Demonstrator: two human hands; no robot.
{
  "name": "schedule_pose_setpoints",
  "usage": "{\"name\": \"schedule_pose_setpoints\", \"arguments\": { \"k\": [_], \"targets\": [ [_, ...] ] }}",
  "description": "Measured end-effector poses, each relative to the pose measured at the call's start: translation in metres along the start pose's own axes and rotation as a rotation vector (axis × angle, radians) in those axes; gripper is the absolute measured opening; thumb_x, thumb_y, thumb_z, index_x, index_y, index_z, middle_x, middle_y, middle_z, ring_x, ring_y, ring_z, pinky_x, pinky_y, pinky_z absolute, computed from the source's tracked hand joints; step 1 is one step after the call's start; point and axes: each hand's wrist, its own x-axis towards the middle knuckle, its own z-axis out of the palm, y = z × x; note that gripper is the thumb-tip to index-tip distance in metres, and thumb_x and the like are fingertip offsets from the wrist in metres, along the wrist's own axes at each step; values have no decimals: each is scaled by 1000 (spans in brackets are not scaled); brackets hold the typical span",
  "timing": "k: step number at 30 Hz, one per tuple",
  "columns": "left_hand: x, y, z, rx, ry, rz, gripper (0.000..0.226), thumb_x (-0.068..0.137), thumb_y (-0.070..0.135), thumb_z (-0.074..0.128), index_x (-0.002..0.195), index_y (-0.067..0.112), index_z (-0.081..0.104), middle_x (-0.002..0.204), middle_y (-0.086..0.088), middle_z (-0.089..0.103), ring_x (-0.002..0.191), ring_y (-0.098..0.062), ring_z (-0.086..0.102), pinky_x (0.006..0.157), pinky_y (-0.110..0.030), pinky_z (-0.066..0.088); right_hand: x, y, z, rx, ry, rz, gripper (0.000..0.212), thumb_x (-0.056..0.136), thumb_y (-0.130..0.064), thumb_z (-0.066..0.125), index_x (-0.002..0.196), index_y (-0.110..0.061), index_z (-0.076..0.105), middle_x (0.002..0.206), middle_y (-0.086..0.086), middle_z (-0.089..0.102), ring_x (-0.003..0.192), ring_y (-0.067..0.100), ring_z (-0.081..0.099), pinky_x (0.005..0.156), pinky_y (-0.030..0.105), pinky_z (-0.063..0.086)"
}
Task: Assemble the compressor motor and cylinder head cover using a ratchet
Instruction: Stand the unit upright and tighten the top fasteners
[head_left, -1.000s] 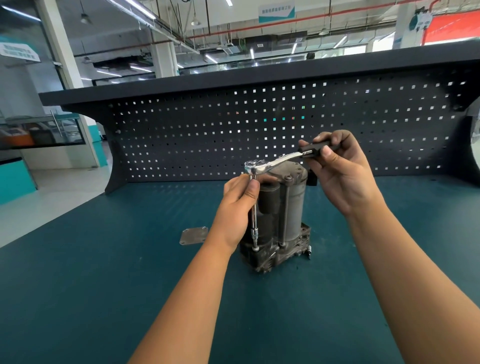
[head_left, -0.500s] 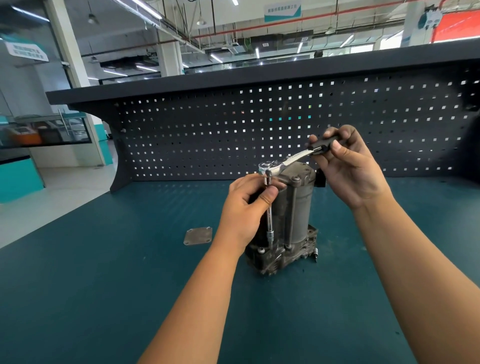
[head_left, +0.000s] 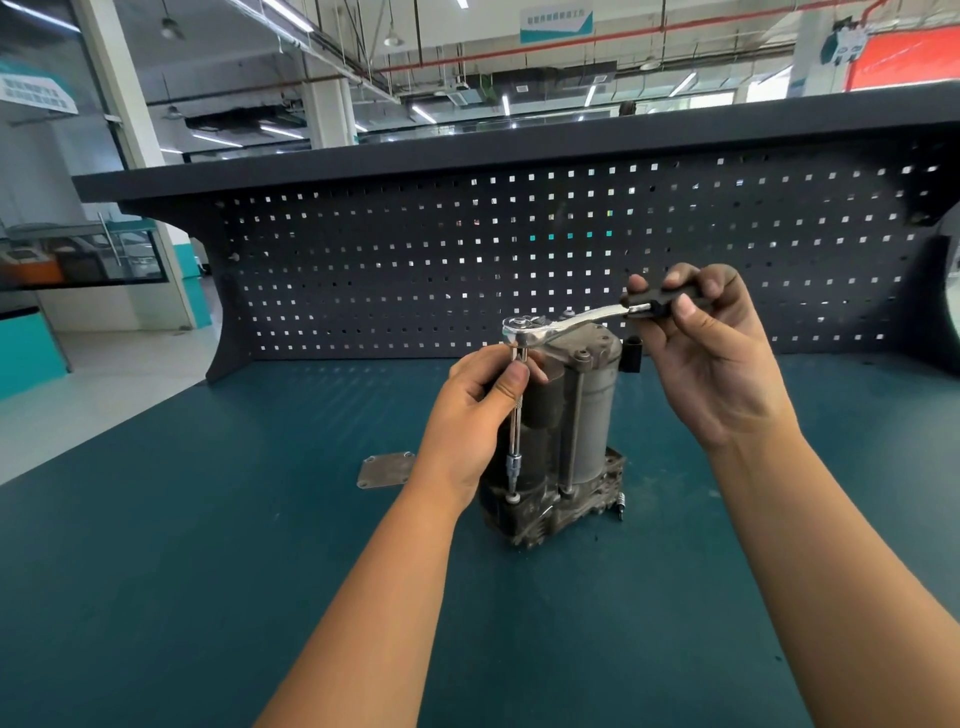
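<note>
Nothing here can be read for certain. A white and teal hanging sign under the ceiling carries one line of dark characters, too small to make out. A white board high on the left wall bears rows of blurred print. A teal sign at the upper right shows white marks, also illegible.

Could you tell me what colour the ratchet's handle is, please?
Black ratchet handle, clearest in the head view.
</note>
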Motion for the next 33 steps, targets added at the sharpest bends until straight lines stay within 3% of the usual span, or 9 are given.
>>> {"name": "schedule_pose_setpoints", "arguments": {
  "k": [3,10,15,21,24,33],
  "targets": [
    [1,5,-1,-10,-20,-30,23,85,40,50,68,38,66,114,-8,62,107,-4,56,87,-11,39,-11,1,1,8,23,-33,23,86,9,38,81,-14,38,86,0,61,100,24,64,95,35,49],
    [-1,4,-1,45,-50,-29,20,82,38,52,68,43,65,114,-1,62,121,-21,47,104,-33,36,-16,-4,4,-14,45,-32,24,87,9,36,82,-14,38,85,0,60,97,23,64,89,33,52],
    [-1,6,-1,32,-51,-29,18,81,39,53,67,43,65,110,3,61,119,-21,48,104,-35,38,-11,-6,4,-34,32,-18,20,86,6,39,83,-14,39,85,-1,60,97,23,65,90,33,52],
    [0,5,-3,8,-60,-38,19,82,37,53,67,40,64,94,12,60,114,-19,49,96,-26,37,-9,-1,1,-21,48,15,20,86,6,39,82,-14,39,86,-1,61,99,23,65,91,35,52],
    [0,5,-4,-2,-64,-34,21,82,36,52,64,39,63,97,13,60,116,-19,48,96,-25,36,-8,0,2,-18,56,27,20,86,6,38,82,-14,39,85,-1,61,98,23,66,91,35,52],
    [1,1,-7,14,-90,-21,22,85,39,55,65,34,64,100,12,59,123,-21,43,109,-45,31,-11,0,7,-6,105,37,17,82,4,41,82,-13,39,83,0,61,95,23,66,90,34,53]
  ]
}}
